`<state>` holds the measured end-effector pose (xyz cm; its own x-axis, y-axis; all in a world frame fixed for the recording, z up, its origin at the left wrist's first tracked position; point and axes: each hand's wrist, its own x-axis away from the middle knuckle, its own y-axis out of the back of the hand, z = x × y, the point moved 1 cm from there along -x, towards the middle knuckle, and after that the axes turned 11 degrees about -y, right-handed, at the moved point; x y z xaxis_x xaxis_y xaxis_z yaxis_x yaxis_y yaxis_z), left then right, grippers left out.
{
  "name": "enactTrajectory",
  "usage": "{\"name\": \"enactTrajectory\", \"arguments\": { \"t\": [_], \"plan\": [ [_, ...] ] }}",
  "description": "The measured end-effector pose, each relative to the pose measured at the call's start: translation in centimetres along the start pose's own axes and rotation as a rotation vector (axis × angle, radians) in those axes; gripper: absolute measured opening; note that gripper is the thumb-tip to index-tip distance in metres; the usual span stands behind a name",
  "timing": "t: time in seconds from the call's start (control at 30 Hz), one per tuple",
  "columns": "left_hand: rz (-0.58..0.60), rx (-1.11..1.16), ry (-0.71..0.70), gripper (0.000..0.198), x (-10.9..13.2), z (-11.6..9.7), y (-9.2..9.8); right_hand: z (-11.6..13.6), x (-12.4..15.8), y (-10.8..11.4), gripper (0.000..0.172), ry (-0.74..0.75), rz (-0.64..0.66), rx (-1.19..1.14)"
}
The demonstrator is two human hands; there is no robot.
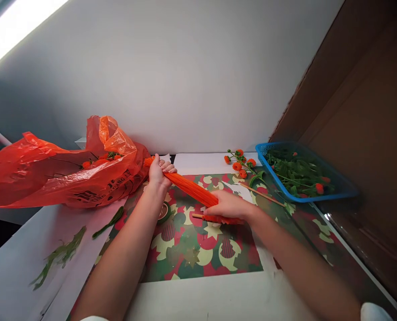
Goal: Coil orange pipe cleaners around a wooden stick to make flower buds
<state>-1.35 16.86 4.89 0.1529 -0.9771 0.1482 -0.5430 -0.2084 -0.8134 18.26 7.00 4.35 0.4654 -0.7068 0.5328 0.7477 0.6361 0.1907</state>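
Head view: reaching forward, the left hand [159, 173] clenches an orange strip [191, 187] near its far end, the right hand [231, 205] grasps its near end; finely ridged and straight, it slants above the mat [192, 256].

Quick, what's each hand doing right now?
Left hand: closed around the orange pleated strip, near its far end.
Right hand: closed on its near end; can't tell if it also grips the stick.
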Motion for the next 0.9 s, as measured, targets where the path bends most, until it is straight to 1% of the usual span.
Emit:
{"name": "enactTrajectory", "arguments": {
  "t": [0.07,0.17,0.2,0.27,0.37,0.6,0.73,0.9],
  "plan": [
    [-0.007,0.002,0.002,0.049,-0.2,-0.2,-0.1,0.1,0.4,1.4,0.013,0.022,-0.174,0.256],
    [-0.037,0.010,-0.026,0.042,-0.4,-0.5,-0.1,0.1,0.5,3.2,0.005,0.025,-0.386,0.628],
    [-0.051,0.013,-0.042,0.043,-0.5,-0.6,0.0,0.0,0.5,3.7,0.007,-0.001,-0.441,0.728],
    [-0.073,0.013,-0.068,0.046,-0.5,-0.6,0.2,-0.3,0.4,4.2,0.016,-0.064,-0.528,0.855],
    [-0.086,0.010,-0.103,0.050,-0.4,-0.4,0.4,-0.6,-0.1,4.5,0.022,-0.126,-0.624,0.915],
    [-0.075,0.010,-0.176,0.047,0.0,-0.3,0.3,-1.6,-2.0,4.1,0.017,-0.220,-0.784,0.938],
    [-0.057,0.006,-0.197,0.047,0.3,-0.7,-0.2,-2.0,-2.4,4.0,0.020,-0.211,-0.816,0.923],
    [-0.025,0.010,-0.205,0.050,0.6,-1.2,-0.7,-1.9,-2.3,4.1,0.020,-0.155,-0.807,0.892]
  ]
}}
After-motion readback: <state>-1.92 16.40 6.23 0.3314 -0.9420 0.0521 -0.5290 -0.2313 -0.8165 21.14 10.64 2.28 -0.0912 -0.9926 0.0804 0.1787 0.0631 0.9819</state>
